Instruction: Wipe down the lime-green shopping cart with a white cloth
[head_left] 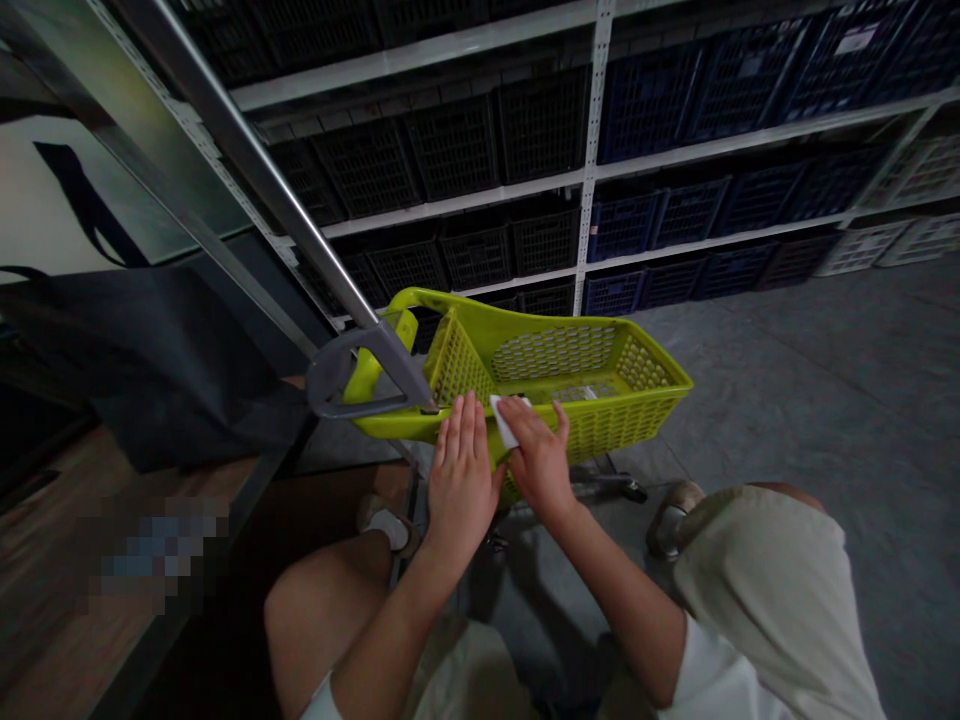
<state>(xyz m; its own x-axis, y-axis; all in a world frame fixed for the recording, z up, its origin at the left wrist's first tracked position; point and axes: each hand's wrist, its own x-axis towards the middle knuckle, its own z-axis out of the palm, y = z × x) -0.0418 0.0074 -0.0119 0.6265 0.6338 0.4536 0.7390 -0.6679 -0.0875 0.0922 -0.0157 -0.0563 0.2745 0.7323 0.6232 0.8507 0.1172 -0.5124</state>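
Observation:
A small lime-green plastic shopping cart (645,415) with perforated basket walls stands just in front of my knees. My left hand (461,490) lies flat against its near side, fingers stretched out and close together, holding nothing. Just to the right, my right hand (540,455) presses a folded white wipe (504,422) to the same side, below the rim; whether it is cloth or paper I cannot tell. A grey loop handle (360,400) on a metal pole (300,210) overlaps the cart's left end. Small white bits lie on the basket floor.
Metal shelving (589,190) with black crates (450,150) and dark blue crates (690,210) spans the back. On the left are a dark bag (187,350) and a brown wooden surface (45,580). Grey concrete floor (810,400) extends to the right. My knees flank the cart.

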